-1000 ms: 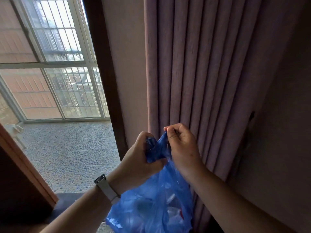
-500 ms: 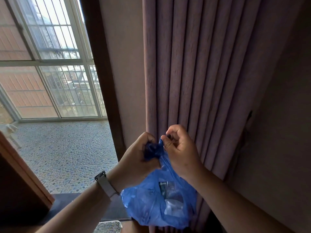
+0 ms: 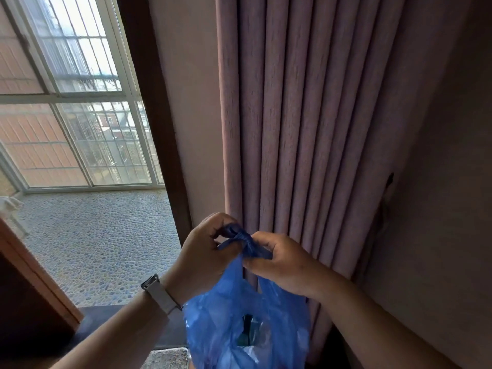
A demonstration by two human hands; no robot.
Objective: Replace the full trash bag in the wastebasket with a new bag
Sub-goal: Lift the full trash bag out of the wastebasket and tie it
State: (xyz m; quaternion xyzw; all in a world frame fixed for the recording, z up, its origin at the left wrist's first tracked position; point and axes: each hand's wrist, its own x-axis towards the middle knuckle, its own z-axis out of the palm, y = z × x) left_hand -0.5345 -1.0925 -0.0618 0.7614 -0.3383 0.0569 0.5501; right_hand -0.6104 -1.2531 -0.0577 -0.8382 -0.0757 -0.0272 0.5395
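Note:
A full blue trash bag (image 3: pixel 234 331) hangs in front of me, with rubbish showing through its thin plastic. Its two handles are twisted together into a knot (image 3: pixel 243 239) at the top. My left hand (image 3: pixel 205 257), with a watch on the wrist, grips one handle end on the left of the knot. My right hand (image 3: pixel 287 265) pinches the other end on the right. The wastebasket and a new bag are out of view.
A pink pleated curtain (image 3: pixel 292 129) hangs right behind the bag. A dark wooden door frame (image 3: pixel 157 129) stands left of it, opening onto a pebble-tiled balcony floor (image 3: pixel 101 241) with barred windows (image 3: pixel 80 115). A wooden edge (image 3: pixel 34 275) rises at lower left.
The handles have been drawn into a tight knot and my hands have pulled apart sideways. The bag has dropped lower and the view has tilted slightly.

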